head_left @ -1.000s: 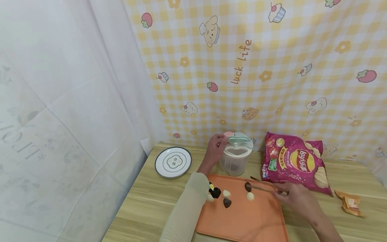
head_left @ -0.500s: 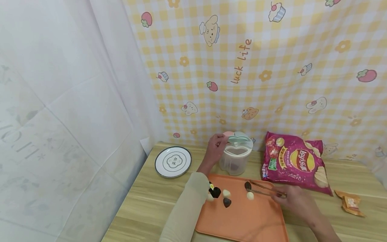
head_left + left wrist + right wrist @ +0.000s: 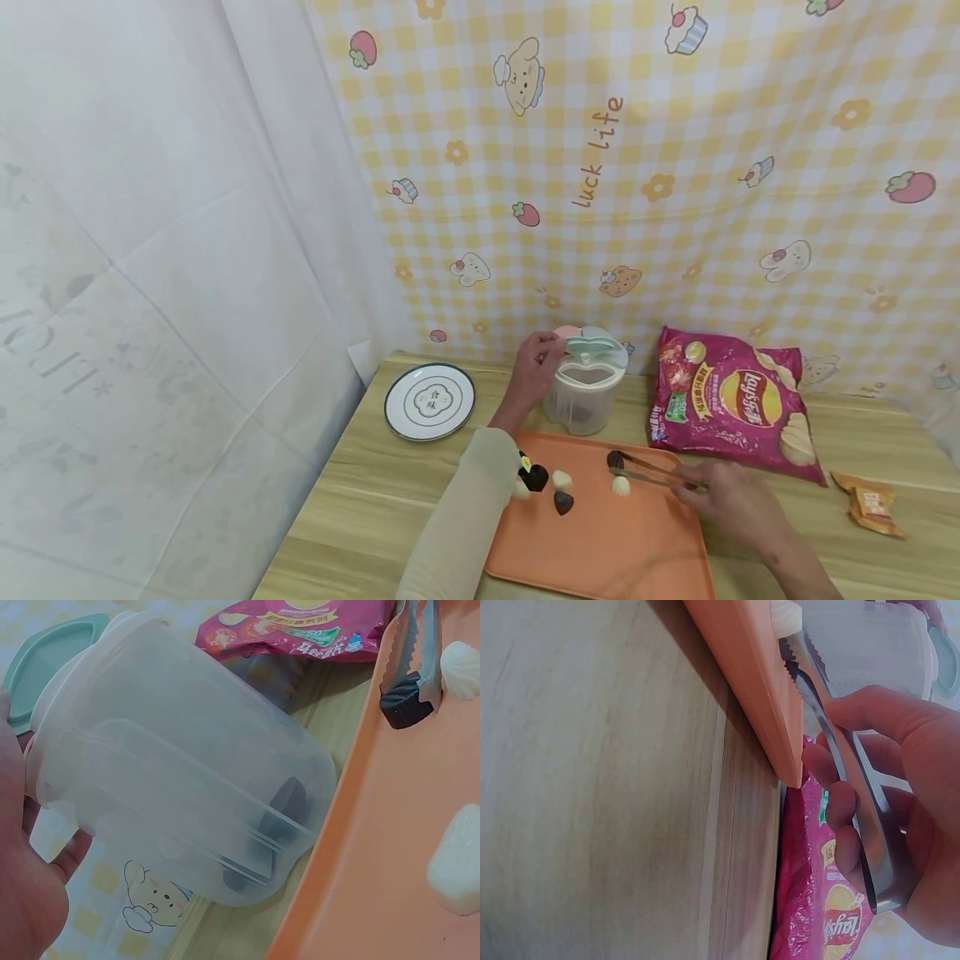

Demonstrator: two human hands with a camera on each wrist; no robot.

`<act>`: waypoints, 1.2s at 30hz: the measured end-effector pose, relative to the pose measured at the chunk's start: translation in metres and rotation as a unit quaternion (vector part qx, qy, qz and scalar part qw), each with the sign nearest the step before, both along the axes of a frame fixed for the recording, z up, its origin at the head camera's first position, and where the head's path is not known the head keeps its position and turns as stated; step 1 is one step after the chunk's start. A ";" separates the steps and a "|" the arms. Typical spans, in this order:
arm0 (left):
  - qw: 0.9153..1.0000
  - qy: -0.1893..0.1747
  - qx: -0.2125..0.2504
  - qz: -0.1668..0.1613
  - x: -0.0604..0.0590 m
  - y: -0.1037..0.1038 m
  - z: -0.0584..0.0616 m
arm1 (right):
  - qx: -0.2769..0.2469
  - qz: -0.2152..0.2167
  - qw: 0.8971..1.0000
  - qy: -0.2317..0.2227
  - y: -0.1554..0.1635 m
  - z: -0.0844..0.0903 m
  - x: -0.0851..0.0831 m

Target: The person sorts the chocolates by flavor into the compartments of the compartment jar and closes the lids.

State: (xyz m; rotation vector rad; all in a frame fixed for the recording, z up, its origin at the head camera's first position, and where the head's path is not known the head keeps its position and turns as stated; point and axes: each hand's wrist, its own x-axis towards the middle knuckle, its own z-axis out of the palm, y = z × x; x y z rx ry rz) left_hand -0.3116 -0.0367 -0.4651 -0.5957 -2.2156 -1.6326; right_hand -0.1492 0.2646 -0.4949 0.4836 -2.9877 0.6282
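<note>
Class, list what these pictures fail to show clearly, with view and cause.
Head view: the leftmost pale piece on the tray is partly hidden by the left sleeve.
Head view: print on the orange packet is too small to read.
Left wrist view: the dark contents look blurred through the cloudy container.
Left wrist view: the left hand is cut off by the left edge.

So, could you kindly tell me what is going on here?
A person's right hand holds metal tongs, with the tips around a dark piece on the orange tray, next to a white piece. The left hand holds the translucent container near its raised green lid; something dark shows at the bottom inside. Other dark and white pieces lie on the tray.
</note>
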 end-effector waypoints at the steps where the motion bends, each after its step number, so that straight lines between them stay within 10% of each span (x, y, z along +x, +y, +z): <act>1: 1.000 -0.002 -0.001 0.001 0.000 0.000 0.000 | -0.001 0.001 1.000 0.002 0.000 0.000 0.000; 36: 0.999 -0.049 0.003 0.007 0.006 0.002 0.006 | -0.001 0.011 1.000 0.022 -0.012 0.001 -0.005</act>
